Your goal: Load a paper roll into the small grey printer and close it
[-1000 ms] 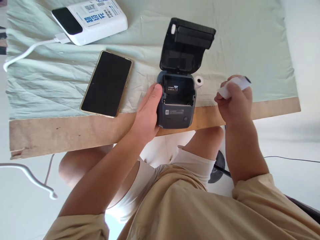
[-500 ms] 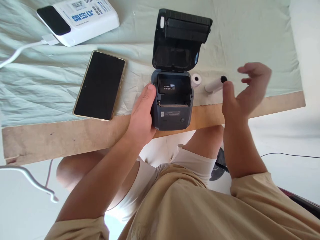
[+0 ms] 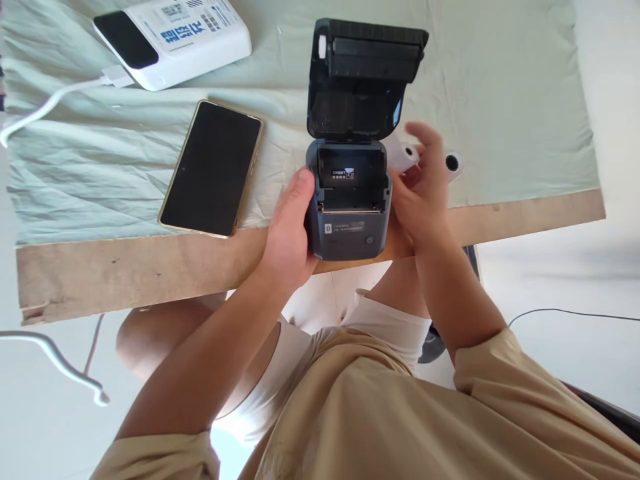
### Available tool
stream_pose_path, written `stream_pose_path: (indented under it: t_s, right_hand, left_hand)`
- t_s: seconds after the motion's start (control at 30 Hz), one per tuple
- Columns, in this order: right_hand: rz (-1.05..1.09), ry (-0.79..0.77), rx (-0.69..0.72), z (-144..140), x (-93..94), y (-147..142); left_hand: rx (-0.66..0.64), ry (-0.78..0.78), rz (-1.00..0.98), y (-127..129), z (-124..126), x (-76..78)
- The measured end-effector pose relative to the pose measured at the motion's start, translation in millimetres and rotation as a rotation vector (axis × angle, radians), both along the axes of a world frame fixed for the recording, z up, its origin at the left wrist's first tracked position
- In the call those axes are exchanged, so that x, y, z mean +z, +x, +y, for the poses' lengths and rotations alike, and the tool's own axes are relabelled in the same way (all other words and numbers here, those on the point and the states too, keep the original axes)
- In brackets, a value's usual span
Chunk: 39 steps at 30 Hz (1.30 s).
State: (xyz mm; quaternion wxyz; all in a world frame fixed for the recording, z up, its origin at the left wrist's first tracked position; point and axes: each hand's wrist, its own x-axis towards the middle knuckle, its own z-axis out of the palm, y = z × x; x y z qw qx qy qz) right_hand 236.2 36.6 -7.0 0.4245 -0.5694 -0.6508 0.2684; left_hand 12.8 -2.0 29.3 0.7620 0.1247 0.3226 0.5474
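My left hand grips the left side of a dark label printer, its thumb along the side edge. The printer's black lid stands raised, and a small white printed label shows inside the bay. At the printer's right side, my right hand has its thumb and fingers around a small white paper roll, index finger curved above it. Part of that roll is hidden behind the printer. Just right of the hand lies a second white roll with a dark core, partly covered by the hand.
A phone with a black screen lies left of the printer. Behind it sits a white power bank with a white cable plugged in. Pale green cloth covers the table, whose bare wooden edge runs along the front.
My right hand has come left and down from beyond the rolls to the small roll beside the printer. The small roll has tilted. My left hand still holds the printer.
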Motion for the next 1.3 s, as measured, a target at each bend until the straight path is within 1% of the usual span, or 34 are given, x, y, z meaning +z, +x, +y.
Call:
stream_pose_path:
  t_s: [0.07,0.13,0.2,0.27,0.33,0.4,0.53,0.6,0.77,0.9,0.97,1.03,1.1,1.17,1.3]
  right_hand:
    - [0.25,-0.083,-0.063,-5,7.5,1]
    - [0.476,-0.234,-0.096,-11,20.2,1]
    - [0.61,-0.335,-0.104,-16,35.3,-2]
    - [0.668,-0.342,-0.127,-21,48.9,-8]
    - [0.73,-0.312,-0.16,-24,57.6,-14]
    - [0.815,-0.314,-0.198,-25,60.5,-20]
    - [0.954,-0.373,-0.272,-24,57.8,-25]
    - [0.987,-0.37,-0.286,-23,57.0,-26]
    - [0.901,-0.367,-0.21,-24,53.2,-27]
    - [0.86,-0.344,-0.214,-23,42.2,-21]
    - [0.823,-0.353,-0.209,-21,38.7,-16]
    - [0.788,-0.346,-0.2,-21,39.7,-12]
    - [0.707,-0.245,-0.183,-24,45.2,-11]
    - [0.54,-0.067,-0.132,-28,53.1,-14]
    - [0.0,0.359,0.057,-33,66.9,-30]
  left_hand:
    - [-0.01,0.009,-0.013,0,0,-1.3]
    - [-0.011,0.011,-0.029,0,0,-2.4]
    - [0.0,0.021,-0.034,1,1,-3.5]
    - [0.008,0.045,-0.027,2,2,-4.9]
    - [0.016,0.068,-0.012,3,2,-6.3]
    - [0.015,0.079,-0.002,3,2,-7.6]
    - [-0.006,0.083,0.004,2,3,-9.0]
    - [-0.003,0.093,0.001,2,3,-9.4]
    - [-0.007,0.095,-0.036,1,3,-10.4]
    - [-0.021,0.122,0.02,2,2,-11.2]
    - [-0.047,0.138,0.036,2,1,-11.0]
    - [-0.093,0.146,0.044,0,0,-10.8]
    - [-0.121,0.161,0.083,-1,-1,-11.7]
    - [-0.135,0.191,0.164,-2,-1,-14.4]
    - [-0.176,0.269,0.295,-2,0,-20.7]
